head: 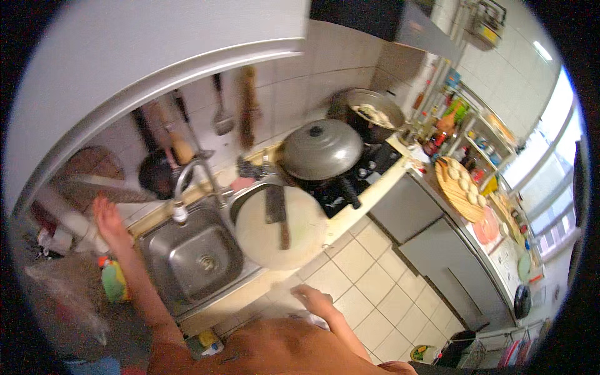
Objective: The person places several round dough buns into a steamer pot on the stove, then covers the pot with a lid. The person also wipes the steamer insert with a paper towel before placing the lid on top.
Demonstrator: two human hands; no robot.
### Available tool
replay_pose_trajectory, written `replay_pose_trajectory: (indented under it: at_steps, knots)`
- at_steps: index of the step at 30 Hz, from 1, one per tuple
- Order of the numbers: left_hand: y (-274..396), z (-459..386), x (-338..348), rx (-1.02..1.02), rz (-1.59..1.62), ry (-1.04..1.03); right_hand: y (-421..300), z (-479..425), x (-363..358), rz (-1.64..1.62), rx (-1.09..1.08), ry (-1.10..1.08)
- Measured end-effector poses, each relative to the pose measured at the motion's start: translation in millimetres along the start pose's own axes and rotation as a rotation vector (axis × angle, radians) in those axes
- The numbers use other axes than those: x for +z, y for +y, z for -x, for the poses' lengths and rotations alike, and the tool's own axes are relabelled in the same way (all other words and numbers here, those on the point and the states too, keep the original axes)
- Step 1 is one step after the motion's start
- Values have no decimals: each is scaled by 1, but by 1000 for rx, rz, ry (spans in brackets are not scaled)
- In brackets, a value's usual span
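Note:
My left hand (110, 220) is raised at the left of the sink, its fingers stretched out and nothing seen in it. Close by are a blurred white cylinder (91, 234) and a green and yellow bottle (112, 280) with an orange cap. My right hand (313, 300) hangs low before the counter, fingers loosely curled; its palm is hidden. The steel sink basin (197, 262) lies between them under a curved faucet (201, 164). A round white cutting board (304, 229) rests over the second basin, with a cleaver (275, 204) flat on it.
A lidded pan (323, 150) stands on the black gas stove (379, 164), its handle jutting toward the counter edge. Behind it, a wok (375, 110) contains pale food. Dough pieces lie on a wooden board (447, 187) at right. A cabinet (164, 28) overhangs the sink.

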State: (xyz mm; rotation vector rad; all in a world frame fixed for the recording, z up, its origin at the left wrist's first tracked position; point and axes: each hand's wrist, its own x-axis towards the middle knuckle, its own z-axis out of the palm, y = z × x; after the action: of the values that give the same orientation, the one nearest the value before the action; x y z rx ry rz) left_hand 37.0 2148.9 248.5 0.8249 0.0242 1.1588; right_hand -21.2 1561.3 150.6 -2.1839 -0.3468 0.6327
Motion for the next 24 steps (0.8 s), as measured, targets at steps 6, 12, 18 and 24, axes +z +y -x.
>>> replay_pose_trajectory:
  at_steps: [6, 12, 18, 24]
  knots:
    - [20, 165, 21, -76, 39, 364, 100, 1, -66, -52, -109, 93]
    - [-27, 310, 180, -65, -334, 231, 204, 30, -174, -69, -75, 100]
    - [-121, 366, 346, -101, -624, -246, 254, 62, -267, -26, -43, 228]
    - [-225, 385, 520, -175, -698, -855, 320, 73, -301, -302, 112, 515]
